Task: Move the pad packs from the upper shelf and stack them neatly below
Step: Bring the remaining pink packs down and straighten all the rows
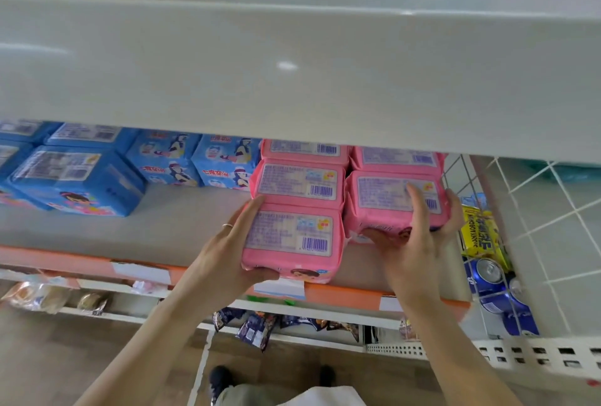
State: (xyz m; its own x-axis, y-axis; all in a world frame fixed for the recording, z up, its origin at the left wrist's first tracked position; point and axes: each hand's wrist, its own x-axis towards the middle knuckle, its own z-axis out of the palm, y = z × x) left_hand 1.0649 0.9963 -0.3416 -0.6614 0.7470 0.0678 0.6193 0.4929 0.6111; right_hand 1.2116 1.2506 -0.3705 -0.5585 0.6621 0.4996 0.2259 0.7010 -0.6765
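Several pink pad packs lie on the lower shelf (pixel 182 230) in two columns, labels and barcodes facing up. My left hand (pixel 237 243) grips the front pack of the left column (pixel 292 240), thumb under its front edge and fingers along its left side. My right hand (pixel 419 233) grips the front pack of the right column (pixel 387 201), with one finger across its top and the others round its right side. More pink packs (pixel 299 181) sit behind both. The upper shelf (pixel 292 74) is a bare white board that hides the rear packs.
Blue pad packs (pixel 78 178) fill the left part of the lower shelf. A white wire basket (pixel 487 243) at the right holds blue cans and a yellow packet. Snack bags (pixel 257 331) hang on racks below the orange shelf edge (pixel 344 295).
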